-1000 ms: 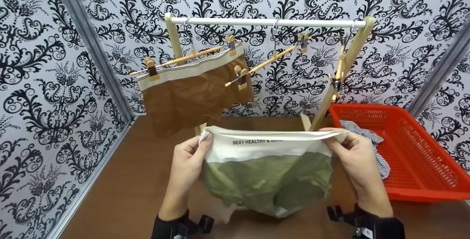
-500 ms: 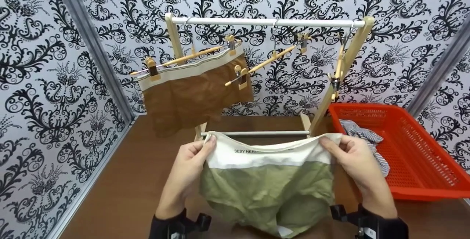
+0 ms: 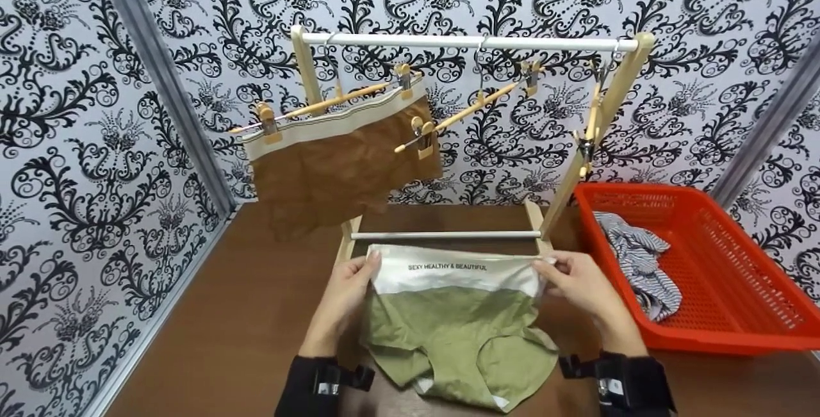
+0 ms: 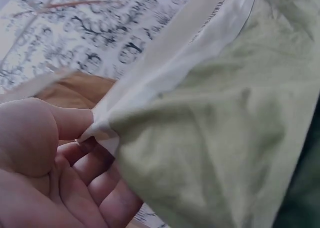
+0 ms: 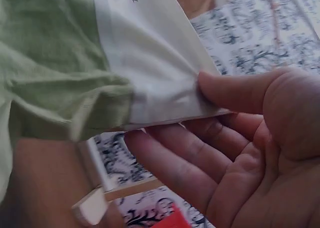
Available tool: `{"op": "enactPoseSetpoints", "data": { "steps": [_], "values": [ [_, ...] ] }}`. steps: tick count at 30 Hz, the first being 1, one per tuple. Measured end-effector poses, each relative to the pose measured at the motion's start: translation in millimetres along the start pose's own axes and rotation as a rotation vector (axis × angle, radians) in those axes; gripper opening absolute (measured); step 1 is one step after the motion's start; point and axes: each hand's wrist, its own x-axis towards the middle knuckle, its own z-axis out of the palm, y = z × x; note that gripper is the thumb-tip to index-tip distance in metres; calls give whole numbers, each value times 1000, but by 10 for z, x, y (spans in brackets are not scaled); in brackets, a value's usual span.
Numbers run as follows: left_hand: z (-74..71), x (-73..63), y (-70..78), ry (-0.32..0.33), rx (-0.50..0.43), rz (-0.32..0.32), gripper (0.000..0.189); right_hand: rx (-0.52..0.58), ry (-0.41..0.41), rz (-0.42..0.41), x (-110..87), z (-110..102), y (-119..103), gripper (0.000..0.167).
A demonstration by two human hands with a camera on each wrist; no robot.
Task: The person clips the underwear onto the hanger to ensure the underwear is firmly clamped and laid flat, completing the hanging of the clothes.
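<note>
A pair of green panties (image 3: 448, 321) with a white printed waistband spreads out flat between my two hands, over the table. My left hand (image 3: 349, 286) pinches the left end of the waistband between thumb and fingers, as the left wrist view shows up close (image 4: 65, 153). At the other end, my right hand (image 3: 580, 286) grips the waistband corner, thumb on top and fingers beneath it in the right wrist view. The leg openings hang toward me. Lettering on the waistband faces up.
Behind stands a wooden rack (image 3: 471, 41) with clip hangers; brown shorts (image 3: 339, 167) hang from the left one. The middle hanger (image 3: 477, 104) and right hanger (image 3: 594, 113) carry no garment. A red basket (image 3: 730, 340) at right holds a striped cloth (image 3: 634, 257).
Both hands have drawn closer together, the right one moving left. The panties have gone from stretched and sagging to a flatter hang, with their full lettering and leg openings showing.
</note>
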Motion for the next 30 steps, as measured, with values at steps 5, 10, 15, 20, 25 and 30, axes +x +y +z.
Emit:
{"op": "enactPoseSetpoints", "data": {
  "steps": [5,10,15,20,25,30],
  "values": [
    [12,47,-138,41,132,21,36,-74,27,-24,48,55,154,22],
    [34,64,-180,56,196,63,34,-160,62,-20,71,74,202,21],
    [36,68,-222,98,244,80,37,-213,94,-14,84,88,215,18],
    [19,71,-238,141,257,43,40,-236,114,-14,87,109,231,17],
    [21,82,-238,202,319,66,28,-287,142,-33,93,120,207,30],
    [38,69,-153,251,395,181,37,-301,125,-88,74,128,97,43]
  ]
}}
